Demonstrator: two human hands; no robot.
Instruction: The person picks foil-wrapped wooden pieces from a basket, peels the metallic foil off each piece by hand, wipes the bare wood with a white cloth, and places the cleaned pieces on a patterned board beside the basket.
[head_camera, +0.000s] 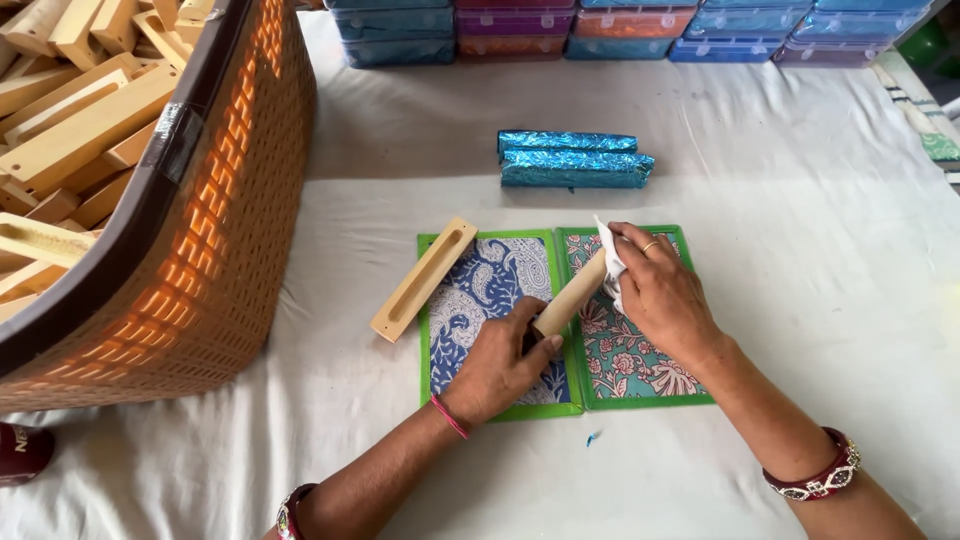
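Observation:
My left hand (503, 362) grips the near end of a short wooden piece (567, 298), holding it tilted above two patterned boards. My right hand (661, 293) presses a small white cloth (611, 262) against the far end of that piece. Below lie a blue patterned board with a green edge (480, 290) and a teal floral board with a green edge (640, 372), side by side. A slotted wooden holder (423, 278) rests at an angle across the blue board's left edge.
A big brown woven basket (215, 240) full of wooden pieces (70, 120) fills the left. Two shiny blue wrapped packets (572, 160) lie further back. Coloured plastic boxes (630, 25) are stacked along the far edge. A white cloth (820, 200) covers the table.

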